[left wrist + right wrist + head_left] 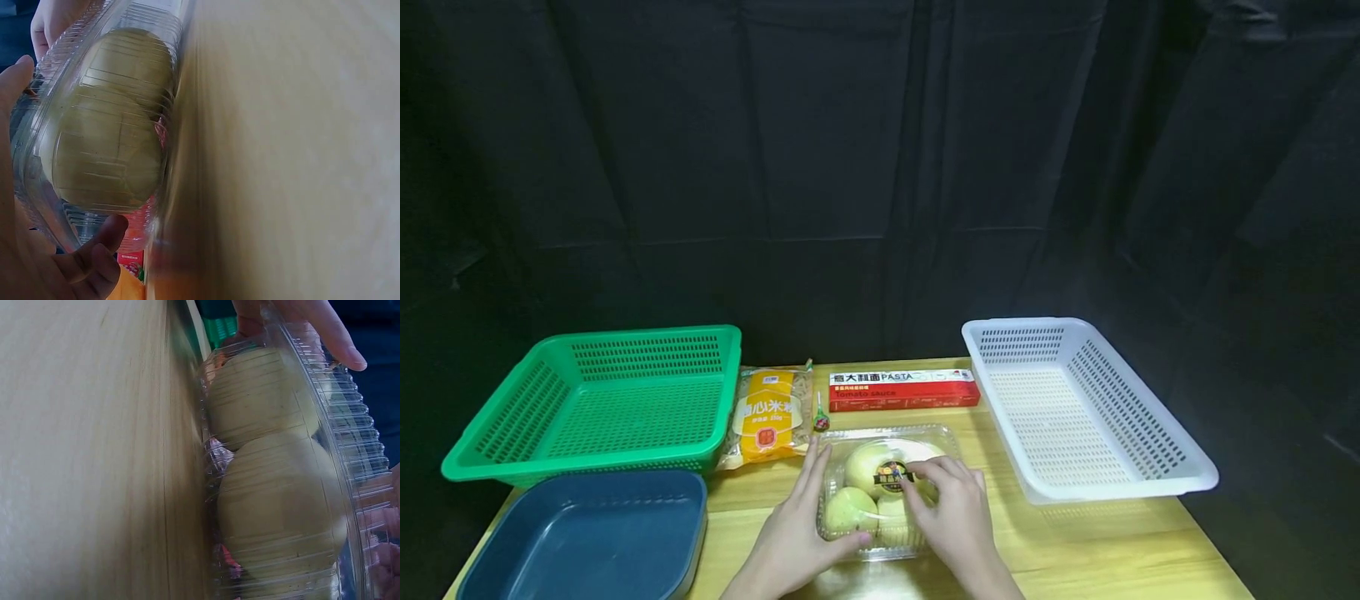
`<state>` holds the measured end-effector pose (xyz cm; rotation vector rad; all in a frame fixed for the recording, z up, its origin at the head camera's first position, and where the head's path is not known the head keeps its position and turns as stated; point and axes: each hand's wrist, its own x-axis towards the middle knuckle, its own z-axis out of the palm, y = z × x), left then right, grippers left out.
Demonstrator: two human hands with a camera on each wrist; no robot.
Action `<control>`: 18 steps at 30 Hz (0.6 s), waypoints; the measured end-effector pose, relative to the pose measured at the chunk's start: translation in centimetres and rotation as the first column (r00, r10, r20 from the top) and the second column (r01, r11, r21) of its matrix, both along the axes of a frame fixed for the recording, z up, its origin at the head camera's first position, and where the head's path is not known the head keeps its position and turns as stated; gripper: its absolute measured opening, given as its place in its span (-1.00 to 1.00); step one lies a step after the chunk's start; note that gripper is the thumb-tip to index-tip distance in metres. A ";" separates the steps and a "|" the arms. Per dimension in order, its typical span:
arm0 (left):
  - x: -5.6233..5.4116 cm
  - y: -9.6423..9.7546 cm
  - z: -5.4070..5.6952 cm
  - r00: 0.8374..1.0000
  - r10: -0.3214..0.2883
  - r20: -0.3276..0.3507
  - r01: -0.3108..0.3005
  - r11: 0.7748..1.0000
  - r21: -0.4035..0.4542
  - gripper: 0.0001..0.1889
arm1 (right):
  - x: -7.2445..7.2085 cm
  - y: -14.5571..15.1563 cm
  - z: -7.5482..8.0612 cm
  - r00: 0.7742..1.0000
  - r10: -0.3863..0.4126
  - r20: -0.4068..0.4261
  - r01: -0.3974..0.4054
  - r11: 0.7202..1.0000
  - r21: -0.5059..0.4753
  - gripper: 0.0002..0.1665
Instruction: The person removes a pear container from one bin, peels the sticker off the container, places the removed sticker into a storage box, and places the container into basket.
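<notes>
A clear plastic clamshell box (928, 435) with several round, pale yellow-green fruits (852, 510) inside sits on the wooden table. On its lid is a round dark sticker (891, 475) with colourful print. My left hand (793, 529) holds the box at its left side, fingers along the side and thumb at the front edge. With curled fingers, my right hand (953, 508) pinches at the sticker's right edge with thumb and forefinger. In the left wrist view the fruits (106, 150) show through the ribbed wall. The right wrist view shows the lid's rim (337, 456) closely.
A green basket (625, 457) stands at left, behind a dark blue tub (587, 533). A bag of rice noodles (767, 417), a small green-wrapped lollipop (821, 417) and a red pasta box (902, 392) lie behind the clamshell. A white basket (1120, 492) stands at right.
</notes>
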<state>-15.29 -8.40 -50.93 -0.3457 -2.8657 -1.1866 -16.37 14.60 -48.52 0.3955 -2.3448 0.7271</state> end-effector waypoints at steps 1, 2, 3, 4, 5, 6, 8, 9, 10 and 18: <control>0.0 0.0 0.0 1.000 0.000 -0.002 0.000 1.000 0.000 0.35 | 0.0 0.0 0.0 1.000 0.003 -0.008 -0.003 1.000 0.001 -0.71; 0.0 0.0 0.0 1.000 0.000 -0.003 0.000 1.000 -0.001 0.35 | 0.0 0.1 0.0 1.000 0.006 -0.014 -0.006 1.000 0.000 -0.70; 0.0 0.1 0.0 1.000 0.001 -0.002 -0.001 1.000 -0.002 0.35 | 0.0 0.1 -0.1 1.000 0.008 -0.017 -0.008 1.000 -0.002 -0.70; 0.0 0.1 0.0 1.000 0.001 -0.002 -0.001 1.000 -0.003 0.35 | 0.0 0.1 -0.1 1.000 0.011 -0.021 -0.011 1.000 -0.004 -0.69; 0.0 0.1 0.0 1.000 0.002 -0.001 -0.002 1.000 -0.005 0.35 | 0.0 0.1 -0.1 1.000 0.013 -0.025 -0.014 1.000 -0.006 -0.69; -0.1 0.1 0.0 1.000 0.003 0.000 -0.003 1.000 -0.006 0.35 | -0.1 0.1 -0.1 1.000 0.016 -0.027 -0.016 1.000 -0.009 -0.68; -0.1 0.1 0.0 1.000 0.005 -0.002 -0.005 1.000 -0.010 0.35 | -0.1 0.2 -0.1 1.000 0.018 -0.024 -0.018 1.000 -0.016 -0.67; -0.1 0.1 0.0 1.000 0.007 -0.003 -0.007 1.000 -0.012 0.35 | -0.2 0.2 -0.1 1.000 0.018 -0.020 -0.018 1.000 -0.021 -0.66; -0.1 0.1 0.0 1.000 0.007 -0.005 -0.007 1.000 -0.013 0.35 | -0.2 0.2 -0.1 1.000 0.017 -0.014 -0.018 1.000 -0.026 -0.64; -0.2 0.2 0.0 1.000 0.006 0.000 -0.006 1.000 -0.018 0.36 | -0.2 0.3 -0.1 1.000 0.009 0.020 -0.009 1.000 -0.017 -0.64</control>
